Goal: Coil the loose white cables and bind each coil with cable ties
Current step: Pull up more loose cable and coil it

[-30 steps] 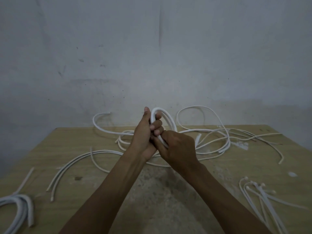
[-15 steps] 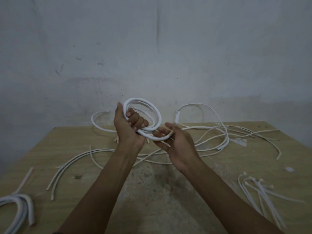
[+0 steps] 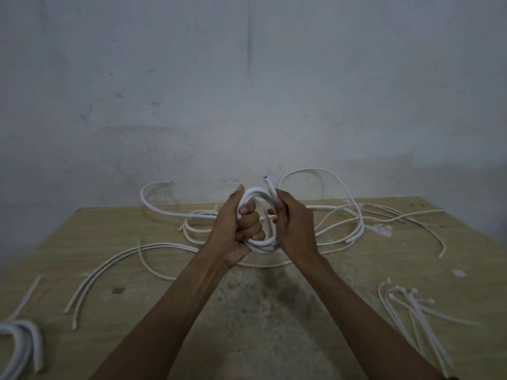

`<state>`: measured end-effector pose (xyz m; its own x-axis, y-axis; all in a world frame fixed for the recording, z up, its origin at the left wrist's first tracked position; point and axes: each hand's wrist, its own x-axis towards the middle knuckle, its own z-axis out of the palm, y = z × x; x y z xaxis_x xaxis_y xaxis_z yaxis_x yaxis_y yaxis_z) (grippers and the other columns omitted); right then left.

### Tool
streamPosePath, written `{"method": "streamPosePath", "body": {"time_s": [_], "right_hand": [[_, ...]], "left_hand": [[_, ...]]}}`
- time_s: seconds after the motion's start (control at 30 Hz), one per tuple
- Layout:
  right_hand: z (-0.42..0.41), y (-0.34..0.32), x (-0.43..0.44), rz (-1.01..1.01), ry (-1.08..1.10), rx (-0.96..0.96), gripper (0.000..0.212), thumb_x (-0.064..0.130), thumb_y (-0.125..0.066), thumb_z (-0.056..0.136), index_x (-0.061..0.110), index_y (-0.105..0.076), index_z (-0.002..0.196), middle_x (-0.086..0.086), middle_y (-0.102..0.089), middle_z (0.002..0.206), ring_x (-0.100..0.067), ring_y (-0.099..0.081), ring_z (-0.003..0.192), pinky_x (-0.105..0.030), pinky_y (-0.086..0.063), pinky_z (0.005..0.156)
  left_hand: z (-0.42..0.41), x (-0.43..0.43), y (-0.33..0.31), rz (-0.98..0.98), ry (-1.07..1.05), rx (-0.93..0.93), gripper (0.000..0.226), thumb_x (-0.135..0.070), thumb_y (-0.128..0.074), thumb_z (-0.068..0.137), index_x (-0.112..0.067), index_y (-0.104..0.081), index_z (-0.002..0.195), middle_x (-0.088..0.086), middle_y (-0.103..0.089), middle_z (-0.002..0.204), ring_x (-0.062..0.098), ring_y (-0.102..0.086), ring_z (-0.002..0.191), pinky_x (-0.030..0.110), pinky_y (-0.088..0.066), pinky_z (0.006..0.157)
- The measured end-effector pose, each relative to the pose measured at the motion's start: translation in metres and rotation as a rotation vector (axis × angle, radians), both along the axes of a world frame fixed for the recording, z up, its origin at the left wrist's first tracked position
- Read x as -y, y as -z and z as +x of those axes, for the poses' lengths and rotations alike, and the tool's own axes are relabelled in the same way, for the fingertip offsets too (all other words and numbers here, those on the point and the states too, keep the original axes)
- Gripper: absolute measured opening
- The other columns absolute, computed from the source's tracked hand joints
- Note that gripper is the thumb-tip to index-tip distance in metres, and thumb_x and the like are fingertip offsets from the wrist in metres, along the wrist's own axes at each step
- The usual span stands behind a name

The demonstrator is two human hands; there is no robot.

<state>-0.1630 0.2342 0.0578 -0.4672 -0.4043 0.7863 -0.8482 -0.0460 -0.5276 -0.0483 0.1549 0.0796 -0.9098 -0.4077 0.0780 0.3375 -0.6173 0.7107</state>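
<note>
Held above the surface [image 3: 90, 242] centre, the coil [image 3: 259, 220] sits in the left hand [image 3: 236, 229], fingers curled through its loops to stop them springing apart. The right hand [image 3: 295, 226] pinches the free end (at one o'clock), probably to tuck it. Cable ties [image 3: 411, 308] wait at four o'clock.

A wooden table [image 3: 96, 242] fills the lower half, its top pale and grainy, with a grey, dusty worn patch [image 3: 255, 305] at 6 o'clock. Behind it, from 9 through 12 to 3 o'clock, stands a grey-white wall [image 3: 247, 91], scuffed with dark marks.
</note>
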Motion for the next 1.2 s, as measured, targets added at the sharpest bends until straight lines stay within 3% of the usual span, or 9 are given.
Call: {"method": "streamPosePath", "body": {"time_s": [0.17,0.27,0.4,0.47,0.6,0.7,0.93,1.07,1.2], "right_hand": [[-0.015,0.009,-0.006,0.079,-0.155,-0.095,0.036,0.012,-0.053,0.1,0.009,-0.057,0.135,0.003,-0.065,0.094,-0.005,-0.056,0.076,-0.013,-0.042,0.07],[-0.021,0.019,-0.009,0.281,-0.291,0.161,0.034,0.013,-0.057,0.096,0.013,-0.056,0.13,-0.005,-0.066,0.097,-0.015,-0.063,0.082,-0.033,-0.054,0.079],[-0.012,0.006,-0.02,0.315,-0.703,0.872,0.029,-0.002,-0.06,0.096,0.013,-0.065,0.12,-0.014,-0.071,0.109,-0.032,-0.069,0.1,-0.052,-0.058,0.089],[-0.01,0.001,-0.021,0.271,-0.76,0.846,0.02,0.0,-0.062,0.094,0.007,-0.069,0.112,-0.023,-0.07,0.102,-0.037,-0.07,0.095,-0.054,-0.059,0.083],[-0.003,0.01,-0.017,0.167,-0.56,0.788,0.007,0.001,-0.062,0.094,0.0,-0.068,0.091,-0.015,-0.065,0.071,-0.025,-0.066,0.063,-0.039,-0.057,0.059],[-0.005,0.02,-0.017,0.139,-0.52,0.912,0.019,0.004,-0.061,0.096,0.005,-0.055,0.078,-0.004,-0.037,0.047,-0.017,-0.035,0.038,-0.025,-0.034,0.043],[-0.009,0.046,-0.01,0.116,-0.294,0.887,0.022,0.003,-0.059,0.095,0.008,-0.064,0.074,-0.006,-0.035,0.051,-0.018,-0.033,0.04,-0.024,-0.034,0.042],[-0.014,0.044,-0.011,0.079,-0.223,0.982,0.028,0.005,-0.058,0.097,0.016,-0.06,0.071,-0.004,-0.033,0.048,-0.019,-0.031,0.038,-0.025,-0.033,0.043],[-0.022,0.043,-0.011,-0.03,-0.131,1.162,0.027,0.008,-0.059,0.096,0.015,-0.049,0.072,-0.001,-0.032,0.044,-0.018,-0.029,0.038,-0.025,-0.03,0.043]], "left_hand": [[-0.001,0.009,0.005,-0.048,0.069,0.044,0.054,-0.05,-0.04,0.098,-0.02,-0.038,0.054,-0.007,-0.024,0.036,0.006,-0.02,0.027,0.024,-0.012,0.041],[0.001,0.011,0.006,-0.13,0.124,0.107,0.055,-0.051,-0.037,0.1,-0.019,-0.035,0.055,-0.007,-0.023,0.036,0.006,-0.019,0.028,0.022,-0.014,0.04],[0.006,0.015,0.01,-0.161,0.262,0.104,0.055,-0.05,-0.036,0.101,-0.019,-0.035,0.056,-0.007,-0.027,0.036,0.006,-0.02,0.028,0.023,-0.015,0.039],[0.006,0.018,0.009,-0.207,0.295,0.11,0.054,-0.05,-0.037,0.101,-0.019,-0.035,0.056,-0.007,-0.026,0.037,0.008,-0.014,0.03,0.023,-0.013,0.039],[0.004,0.022,0.019,-0.324,0.297,0.203,0.052,-0.051,-0.042,0.097,-0.019,-0.033,0.057,-0.008,-0.022,0.039,0.012,-0.008,0.034,0.027,-0.009,0.043],[-0.004,0.023,0.031,-0.311,0.27,0.257,0.056,-0.054,-0.045,0.096,-0.019,-0.03,0.055,-0.007,-0.02,0.039,0.01,-0.011,0.032,0.027,-0.009,0.044],[-0.016,0.011,0.045,-0.418,0.064,0.392,0.062,-0.07,-0.052,0.08,-0.014,-0.04,0.056,-0.003,-0.02,0.04,0.012,-0.017,0.031,0.024,-0.02,0.043],[-0.021,0.007,0.053,-0.331,-0.106,0.27,0.07,-0.069,-0.042,0.088,-0.004,-0.058,0.067,0.005,-0.04,0.043,0.019,-0.038,0.034,0.028,-0.032,0.044],[-0.03,-0.002,0.063,-0.214,-0.204,0.202,0.069,-0.072,-0.052,0.08,-0.006,-0.068,0.071,0.009,-0.049,0.052,0.023,-0.049,0.043,0.031,-0.045,0.049]]}}
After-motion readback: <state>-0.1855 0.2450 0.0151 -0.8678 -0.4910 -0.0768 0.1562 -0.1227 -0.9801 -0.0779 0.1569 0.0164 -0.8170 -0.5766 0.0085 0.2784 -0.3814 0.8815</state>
